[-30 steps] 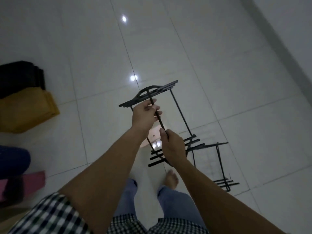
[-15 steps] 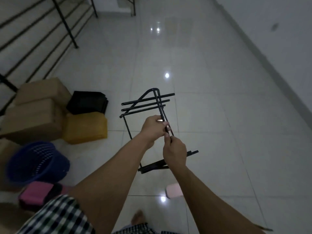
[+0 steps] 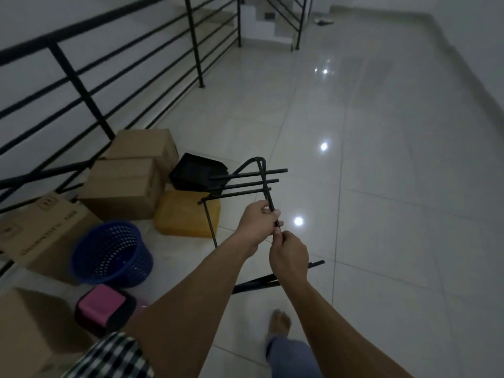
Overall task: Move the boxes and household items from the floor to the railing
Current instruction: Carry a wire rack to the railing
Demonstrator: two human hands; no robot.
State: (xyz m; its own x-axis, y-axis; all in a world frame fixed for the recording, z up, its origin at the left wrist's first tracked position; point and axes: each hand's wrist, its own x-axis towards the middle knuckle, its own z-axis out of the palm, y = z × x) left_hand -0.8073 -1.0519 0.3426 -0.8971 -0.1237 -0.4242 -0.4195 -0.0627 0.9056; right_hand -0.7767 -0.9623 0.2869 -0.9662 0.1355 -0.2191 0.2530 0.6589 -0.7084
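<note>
While I face the railing, my left hand grips one upright rod of the black rack. My right hand pinches the same rod just below. The rack's top bars sit above both hands and its lower bars under my right wrist. Boxes lie to the left, along the railing.
</note>
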